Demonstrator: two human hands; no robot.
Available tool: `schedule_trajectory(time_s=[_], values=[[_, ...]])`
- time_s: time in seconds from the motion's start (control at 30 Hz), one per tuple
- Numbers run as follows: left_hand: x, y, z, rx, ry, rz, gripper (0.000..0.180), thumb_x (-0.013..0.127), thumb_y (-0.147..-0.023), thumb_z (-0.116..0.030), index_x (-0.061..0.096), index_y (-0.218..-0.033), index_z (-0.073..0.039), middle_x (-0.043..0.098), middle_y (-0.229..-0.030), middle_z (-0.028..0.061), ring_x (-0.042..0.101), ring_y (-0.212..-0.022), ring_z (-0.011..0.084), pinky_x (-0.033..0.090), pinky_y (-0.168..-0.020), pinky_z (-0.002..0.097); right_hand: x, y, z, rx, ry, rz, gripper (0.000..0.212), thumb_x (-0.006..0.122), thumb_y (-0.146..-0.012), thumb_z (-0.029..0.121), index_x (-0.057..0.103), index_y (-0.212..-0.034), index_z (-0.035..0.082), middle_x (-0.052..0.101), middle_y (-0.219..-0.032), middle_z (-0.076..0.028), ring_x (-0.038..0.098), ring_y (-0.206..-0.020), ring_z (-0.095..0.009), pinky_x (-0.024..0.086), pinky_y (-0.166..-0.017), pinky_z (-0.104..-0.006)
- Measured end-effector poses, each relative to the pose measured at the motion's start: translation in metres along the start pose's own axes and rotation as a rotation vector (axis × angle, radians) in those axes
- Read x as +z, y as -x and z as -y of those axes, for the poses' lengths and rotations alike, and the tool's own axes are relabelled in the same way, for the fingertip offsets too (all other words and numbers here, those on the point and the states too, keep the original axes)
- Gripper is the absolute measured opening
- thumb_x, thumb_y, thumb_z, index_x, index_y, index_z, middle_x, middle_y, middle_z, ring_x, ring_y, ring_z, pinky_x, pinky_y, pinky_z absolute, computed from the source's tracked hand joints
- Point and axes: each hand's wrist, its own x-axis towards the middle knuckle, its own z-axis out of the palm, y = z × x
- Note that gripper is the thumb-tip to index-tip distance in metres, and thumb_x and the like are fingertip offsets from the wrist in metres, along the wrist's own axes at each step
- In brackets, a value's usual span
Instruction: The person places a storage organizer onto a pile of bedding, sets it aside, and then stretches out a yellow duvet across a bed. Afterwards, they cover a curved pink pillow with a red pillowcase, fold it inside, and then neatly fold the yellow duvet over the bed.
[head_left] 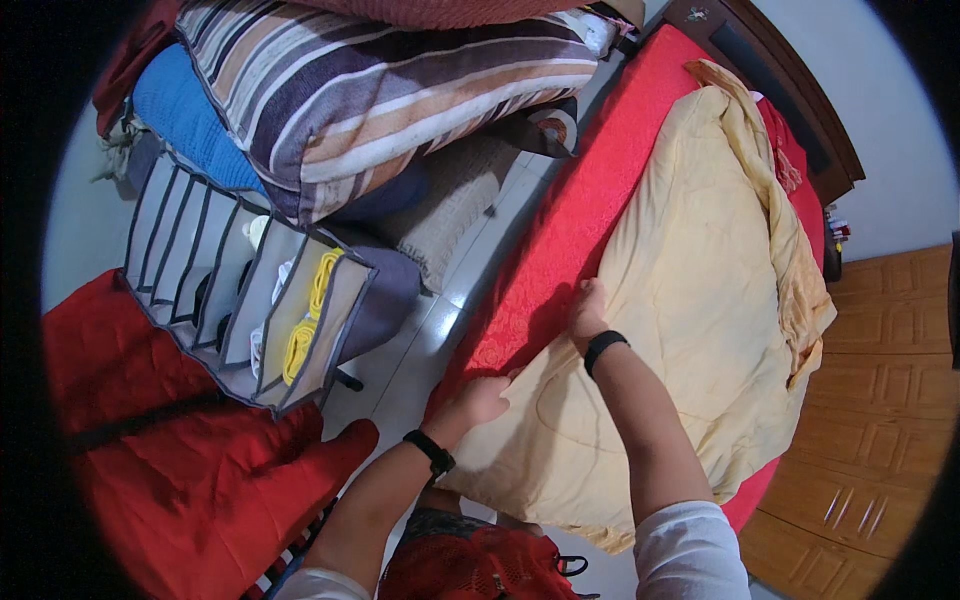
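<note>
A pale yellow comforter [690,230] spreads over most of the bed, its far right edge bunched and folded. My right hand [588,312] closes on the comforter's left edge about halfway along the bed. Nearer to me, my left hand [484,400] is closed at the same edge, its fingertips partly hidden by the cloth. Under the comforter lies a red patterned bed sheet [575,215], bare along the left side of the mattress. A dark band sits on each of my wrists.
To my left stands a grey compartment organizer [210,290] with yellow and white rolled items. Behind it are a striped cushion [400,90] and a blue bundle [190,110]. Red quilted cloth [170,450] lies at lower left. A dark headboard [790,80] and wooden cabinet [880,400] border the bed.
</note>
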Motion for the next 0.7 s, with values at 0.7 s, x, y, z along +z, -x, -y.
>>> schedule_trajectory(time_s=[0.7], values=[[-0.031,0.008,0.022,-0.268,-0.05,-0.104,0.037,0.056,-0.078,-0.022,0.055,-0.106,0.003,0.058,-0.108,0.0256,0.057,-0.098,0.0403,0.045,-0.081,0.045,-0.049,0.002,-0.01,-0.063,-1.393,-1.046,0.044,0.057,-0.071,-0.001,0.044,-0.113,0.004,0.049,-0.113,-0.023,0.05,-0.102,-0.043,0.043,-0.085,-0.0448]])
